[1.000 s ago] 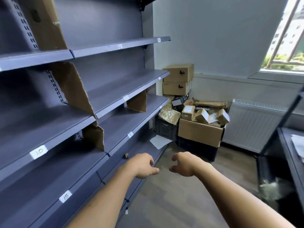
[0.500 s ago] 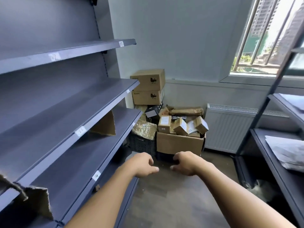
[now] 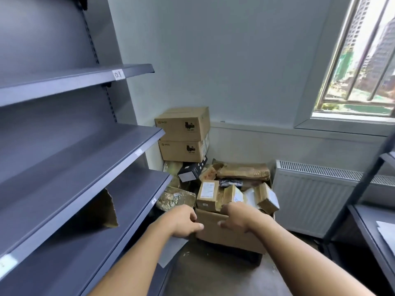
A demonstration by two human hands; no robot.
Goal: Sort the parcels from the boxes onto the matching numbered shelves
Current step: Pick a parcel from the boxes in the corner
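Now, head view only. My left hand (image 3: 183,221) and right hand (image 3: 237,218) are held out side by side, palms down, in front of the open cardboard box (image 3: 228,236) on the floor in the corner. The fingers of both are loosely curled and neither holds anything. I cannot tell whether they touch the box's front wall.

The box is heaped with parcels (image 3: 233,195). A small brown carton with a white label (image 3: 207,194) stands upright at front left. A long padded envelope (image 3: 242,170) lies across the back. A film-wrapped parcel (image 3: 176,198) sits just left of the box. Behind it, two sealed cartons (image 3: 183,127) are stacked against the wall.

Grey shelves (image 3: 74,159) run along my left. A torn cardboard divider (image 3: 100,210) stands on a lower one. The upper shelf's edge carries a handwritten label (image 3: 118,74). A radiator (image 3: 316,195) is to the right of the box, below the window (image 3: 359,60).
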